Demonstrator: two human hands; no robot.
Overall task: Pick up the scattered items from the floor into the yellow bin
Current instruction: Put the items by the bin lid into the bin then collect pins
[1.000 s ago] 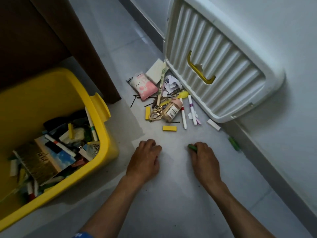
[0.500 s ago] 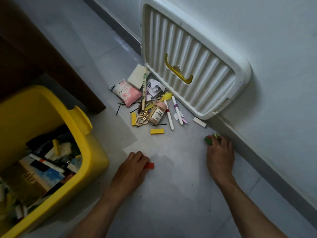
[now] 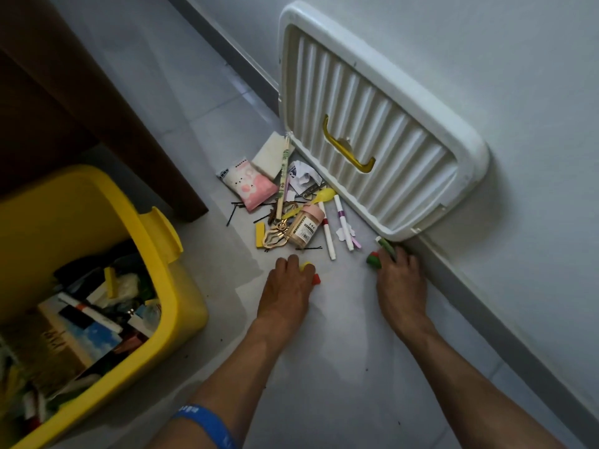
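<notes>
My left hand [image 3: 287, 288] lies on the floor with its fingers curled over a yellow block [image 3: 305, 265] and a red piece [image 3: 316, 280]. My right hand [image 3: 400, 280] grips several small pieces near the wall: green ones [image 3: 374, 260] and a white-tipped green stick [image 3: 385, 244]. Just beyond both hands lies the scattered pile: a jar with a pink lid [image 3: 304, 230], white markers [image 3: 327, 234], a pink packet [image 3: 248, 184], gold scissors [image 3: 275, 238], a yellow spoon [image 3: 322, 196]. The yellow bin [image 3: 162, 277] stands at left, holding several items.
A white ribbed bin lid [image 3: 372, 131] with a yellow handle leans against the wall on the right, above the pile. A dark wooden furniture leg [image 3: 107, 108] stands behind the bin. A grey skirting board [image 3: 505, 309] runs along the wall. Hairpins [image 3: 231, 213] lie loose on the floor.
My left hand has moved forward onto the yellow block, still with the red piece. My right hand has moved along the wall toward the lid's corner and gathered a white-tipped piece.
</notes>
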